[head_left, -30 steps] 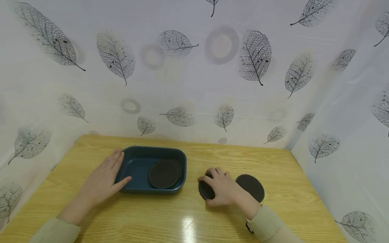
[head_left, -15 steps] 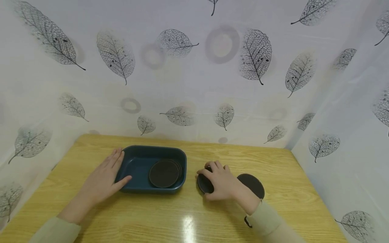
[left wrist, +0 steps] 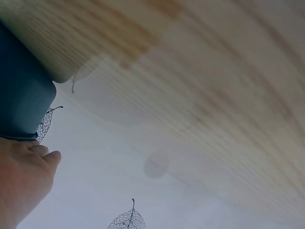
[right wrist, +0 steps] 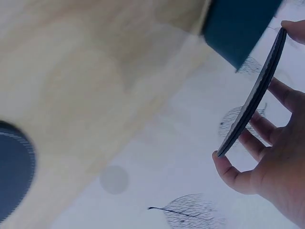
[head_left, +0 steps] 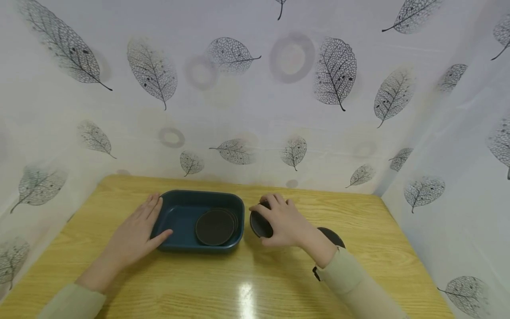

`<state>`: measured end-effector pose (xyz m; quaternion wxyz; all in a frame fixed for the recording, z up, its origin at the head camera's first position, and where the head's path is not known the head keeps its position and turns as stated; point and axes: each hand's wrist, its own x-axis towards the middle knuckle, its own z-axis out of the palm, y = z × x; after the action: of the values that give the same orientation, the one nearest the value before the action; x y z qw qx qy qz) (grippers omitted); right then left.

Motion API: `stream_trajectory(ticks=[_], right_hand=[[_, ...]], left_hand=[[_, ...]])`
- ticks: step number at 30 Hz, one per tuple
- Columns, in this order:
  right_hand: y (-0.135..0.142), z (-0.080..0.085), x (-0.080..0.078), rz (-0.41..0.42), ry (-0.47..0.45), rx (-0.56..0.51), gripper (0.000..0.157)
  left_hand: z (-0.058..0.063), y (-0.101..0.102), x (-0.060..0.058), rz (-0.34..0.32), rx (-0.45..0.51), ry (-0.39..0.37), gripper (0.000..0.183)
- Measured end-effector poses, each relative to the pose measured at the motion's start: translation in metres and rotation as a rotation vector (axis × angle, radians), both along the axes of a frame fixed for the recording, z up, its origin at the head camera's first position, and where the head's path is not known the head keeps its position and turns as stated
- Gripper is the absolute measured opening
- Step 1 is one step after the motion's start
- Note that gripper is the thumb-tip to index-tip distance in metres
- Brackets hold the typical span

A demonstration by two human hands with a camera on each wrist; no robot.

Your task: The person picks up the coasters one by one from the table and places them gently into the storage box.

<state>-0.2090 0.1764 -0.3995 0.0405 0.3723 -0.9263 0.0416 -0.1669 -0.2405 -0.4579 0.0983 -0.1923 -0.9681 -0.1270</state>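
Note:
My right hand (head_left: 284, 221) holds a round black coaster (head_left: 260, 223) by its rim, just right of the dark blue tray (head_left: 177, 221). The right wrist view shows this coaster (right wrist: 252, 98) edge-on and off the table, thumb and fingertips on opposite edges. Several stacked black coasters (head_left: 215, 227) lie in the tray's right half. At the tray's left side rests my left hand (head_left: 133, 235), fingers straight along the rim and thumb over the near corner. In the left wrist view, its fingers (left wrist: 38, 152) touch the tray wall (left wrist: 24, 86).
Another black coaster (head_left: 332, 236) lies on the wooden table (head_left: 207, 283), partly covered by the right forearm; the right wrist view shows that coaster (right wrist: 14, 167) too. A leaf-printed white sheet (head_left: 247, 106) rises behind the table and along its right side.
My right hand has lifted the coaster and carried it up and left towards the tray. The left hand and the tray have stayed in place.

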Motion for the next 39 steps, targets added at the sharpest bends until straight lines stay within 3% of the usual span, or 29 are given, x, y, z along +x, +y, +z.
stream_trajectory(ticks=[7, 14, 21, 28, 39], right_hand=[[-0.023, 0.015, -0.008, 0.011, -0.019, 0.015, 0.077], [-0.046, 0.022, -0.019, 0.026, 0.001, 0.037, 0.077], [-0.070, 0.029, -0.025, 0.030, -0.039, 0.055, 0.076], [-0.092, 0.026, -0.032, 0.029, -0.036, 0.095, 0.078], [-0.118, 0.013, -0.037, 0.053, -0.019, 0.151, 0.078]], left_hand=[[0.001, 0.001, -0.001, -0.002, -0.014, -0.006, 0.097], [0.002, 0.000, 0.000, -0.006, -0.013, 0.001, 0.097], [0.000, 0.000, -0.001, -0.011, -0.015, 0.014, 0.096], [-0.003, -0.002, -0.001, -0.012, -0.007, 0.044, 0.094], [-0.002, -0.002, -0.001, 0.000, -0.007, 0.004, 0.096]])
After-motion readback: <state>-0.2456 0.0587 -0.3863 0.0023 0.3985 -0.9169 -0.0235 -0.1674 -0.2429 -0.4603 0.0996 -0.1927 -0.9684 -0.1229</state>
